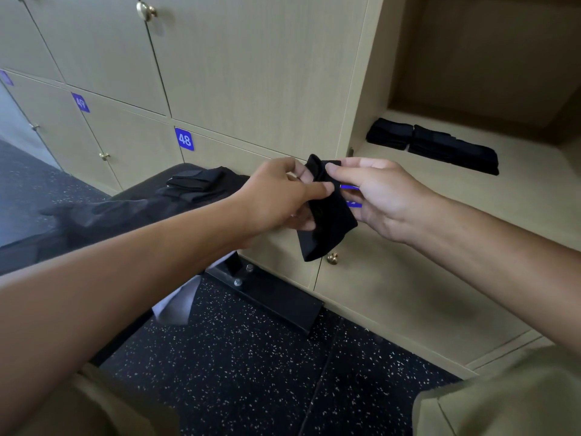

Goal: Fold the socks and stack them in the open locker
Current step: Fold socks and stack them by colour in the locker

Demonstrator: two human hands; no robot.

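Observation:
A black sock [328, 215] hangs in the air in front of the lockers, held between both hands. My left hand [283, 196] pinches its upper left edge and my right hand [380, 196] pinches its top right edge. The open locker [456, 184] is at the right, and two piles of folded black socks [434, 146] lie side by side on its shelf. More black socks [196, 184] lie in a loose pile on the dark bench [132, 212] at the left.
Closed wooden locker doors with brass knobs and blue number tags, one reading 48 [184, 139], fill the wall. A brass knob [332, 258] sits just under the hanging sock. The bench's black foot plate [276, 297] is bolted to the speckled dark floor.

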